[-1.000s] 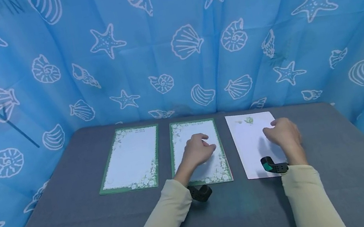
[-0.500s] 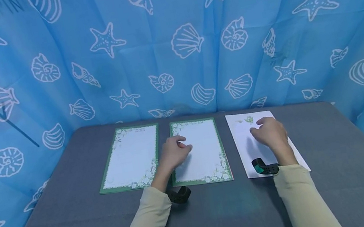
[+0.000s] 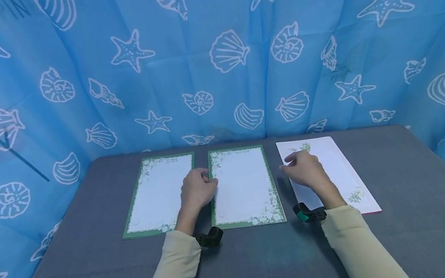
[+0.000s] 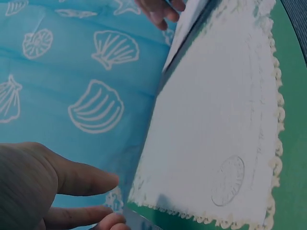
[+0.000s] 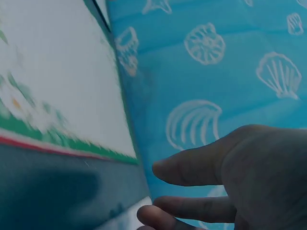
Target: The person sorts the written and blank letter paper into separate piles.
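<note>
Three sheets lie in a row. The left sheet (image 3: 153,191) and the middle sheet (image 3: 244,185) are white with green floral borders; the right sheet (image 3: 339,168) is white with small green sprigs. Above the gap between the left and middle sheets hovers my left hand (image 3: 196,189), fingers loosely bent and holding nothing. My right hand (image 3: 306,171) is over the left side of the right sheet, thumb and fingers apart with nothing between them. In the right wrist view, a thin red edge shows beneath the middle sheet (image 5: 62,72).
A dark grey cloth (image 3: 263,271) covers the table. Behind it and at both sides hangs a blue curtain (image 3: 212,81) printed with white shells and starfish. Each wrist wears a black strapped device, such as the left wrist device (image 3: 210,237).
Both hands have moved left: the left one from over the middle sheet to the gap beside it, the right one from the right sheet's right edge to its left side. The sheets stay put.
</note>
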Action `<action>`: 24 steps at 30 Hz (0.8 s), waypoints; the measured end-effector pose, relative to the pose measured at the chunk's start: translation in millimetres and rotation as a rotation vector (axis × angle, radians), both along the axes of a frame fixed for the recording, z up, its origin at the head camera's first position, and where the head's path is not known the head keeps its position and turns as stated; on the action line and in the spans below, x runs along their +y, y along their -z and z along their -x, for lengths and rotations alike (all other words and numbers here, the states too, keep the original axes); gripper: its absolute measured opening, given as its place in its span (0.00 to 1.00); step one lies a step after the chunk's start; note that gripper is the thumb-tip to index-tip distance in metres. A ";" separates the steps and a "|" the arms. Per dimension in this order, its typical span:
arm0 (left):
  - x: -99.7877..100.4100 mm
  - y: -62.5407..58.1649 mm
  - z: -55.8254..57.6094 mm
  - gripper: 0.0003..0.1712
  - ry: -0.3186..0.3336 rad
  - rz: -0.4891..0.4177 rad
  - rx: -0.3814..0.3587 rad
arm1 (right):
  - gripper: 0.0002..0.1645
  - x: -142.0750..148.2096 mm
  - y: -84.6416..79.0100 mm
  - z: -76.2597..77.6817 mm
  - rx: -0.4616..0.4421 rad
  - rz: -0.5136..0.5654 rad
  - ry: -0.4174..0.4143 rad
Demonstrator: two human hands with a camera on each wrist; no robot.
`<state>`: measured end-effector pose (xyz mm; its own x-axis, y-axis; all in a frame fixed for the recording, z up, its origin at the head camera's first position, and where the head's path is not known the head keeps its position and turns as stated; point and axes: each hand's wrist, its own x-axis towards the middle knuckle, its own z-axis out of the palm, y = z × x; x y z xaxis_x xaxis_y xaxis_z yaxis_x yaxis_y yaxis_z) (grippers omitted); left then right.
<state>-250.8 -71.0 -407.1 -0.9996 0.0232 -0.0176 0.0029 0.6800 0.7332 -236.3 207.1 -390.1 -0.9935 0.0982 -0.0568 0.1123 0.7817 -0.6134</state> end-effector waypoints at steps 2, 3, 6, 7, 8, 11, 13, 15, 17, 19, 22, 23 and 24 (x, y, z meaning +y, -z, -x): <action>-0.3 0.2 -0.5 0.26 -0.004 0.027 -0.018 | 0.27 -6.0 3.2 0.1 -0.005 0.002 -0.032; -0.3 0.1 -0.8 0.26 -0.001 0.039 -0.032 | 0.27 -9.1 4.5 0.1 -0.008 0.003 -0.045; -0.6 0.8 -1.5 0.29 0.017 0.074 -0.070 | 0.26 -17.6 9.0 -0.1 -0.017 -0.015 -0.082; -0.7 1.4 -1.6 0.29 0.024 0.085 -0.082 | 0.22 -20.4 10.6 -0.2 -0.019 -0.019 -0.096; -0.6 2.0 -1.6 0.29 0.030 0.095 -0.091 | 0.18 -23.2 11.8 -0.3 -0.021 -0.023 -0.107; 0.5 4.2 -1.5 0.23 0.048 0.131 -0.106 | 0.12 -29.8 15.0 -1.1 -0.013 -0.026 -0.138; 1.9 5.3 -1.3 0.17 0.061 0.153 -0.101 | 0.19 -32.9 15.7 -1.7 -0.006 -0.027 -0.151; 3.3 5.3 -1.5 0.16 0.077 0.171 -0.096 | 0.22 -35.0 15.7 -2.2 -0.004 -0.031 -0.152; 4.5 5.0 -2.2 0.17 0.088 0.186 -0.087 | 0.26 -36.4 15.4 -2.5 -0.006 -0.041 -0.153; 5.6 4.2 -2.7 0.19 0.092 0.188 -0.077 | 0.28 -37.1 14.9 -2.9 -0.005 -0.047 -0.153; 6.7 2.6 -3.4 0.17 0.090 0.182 -0.073 | 0.28 -37.9 13.7 -2.9 -0.006 -0.056 -0.148; 7.0 2.0 -3.5 0.15 0.088 0.180 -0.070 | 0.28 -38.2 13.0 -3.0 -0.006 -0.059 -0.146; 7.1 1.5 -3.7 0.15 0.086 0.176 -0.072 | 0.28 -38.6 12.3 -3.2 -0.006 -0.060 -0.144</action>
<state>-247.0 -64.0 -408.5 -0.9901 0.0985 -0.0998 0.0185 0.7973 0.6033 -233.2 168.5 -402.4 -0.9973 -0.0420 -0.0607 -0.0004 0.8255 -0.5644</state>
